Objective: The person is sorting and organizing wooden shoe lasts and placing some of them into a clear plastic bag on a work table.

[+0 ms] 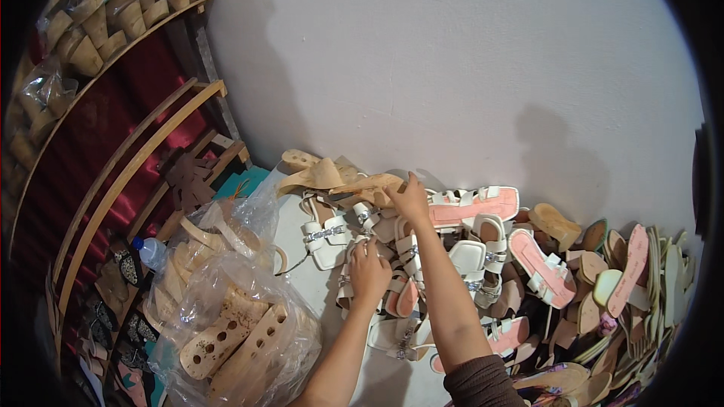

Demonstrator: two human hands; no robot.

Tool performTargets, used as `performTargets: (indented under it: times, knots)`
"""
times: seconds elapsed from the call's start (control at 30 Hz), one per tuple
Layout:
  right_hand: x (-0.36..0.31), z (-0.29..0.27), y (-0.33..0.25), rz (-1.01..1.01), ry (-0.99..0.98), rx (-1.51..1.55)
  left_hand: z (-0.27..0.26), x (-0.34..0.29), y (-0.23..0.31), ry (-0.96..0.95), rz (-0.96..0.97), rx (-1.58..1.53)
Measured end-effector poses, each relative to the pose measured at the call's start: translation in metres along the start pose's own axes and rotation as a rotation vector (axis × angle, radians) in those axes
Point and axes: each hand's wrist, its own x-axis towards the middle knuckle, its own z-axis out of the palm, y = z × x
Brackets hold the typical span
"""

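My right hand [411, 200] reaches to the back of the pile, its fingers closed on the end of a pale wooden shoe last [366, 183]. Nearer to me, my left hand [369, 270] is down among the white sandals, its fingers curled over a sandal [345, 286] that it largely hides. Just left of that hand lies a white sandal with a jewelled strap [326, 235]. Behind it, more wooden lasts [320, 175] lean near the wall. Sandals with pink insoles [483, 207] lie to the right of my right forearm.
A clear plastic bag [294, 332] of wooden lasts stands at the left front, with a wooden rack [128, 169] beyond it. Bagged lasts fill the upper shelf [113, 11]. Many loose soles [630, 271] are heaped at the right. A pale wall [452, 53] rises behind.
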Motion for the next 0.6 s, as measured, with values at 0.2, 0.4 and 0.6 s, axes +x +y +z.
performTargets:
  times: [0.2, 0.4, 0.6]
  knots:
    - [0.005, 0.003, 0.025, 0.108, -0.206, 0.407, -0.012, 0.013, 0.002, 0.056, -0.048, -0.185]
    - [-0.058, -0.042, -0.012, -0.27, -0.101, 0.477, -0.046, 0.005, 0.028, 0.029, -0.225, -0.798]
    - [-0.181, -0.115, -0.008, -0.775, 0.024, 0.087, -0.075, -0.041, 0.026, -0.122, -0.506, -1.18]
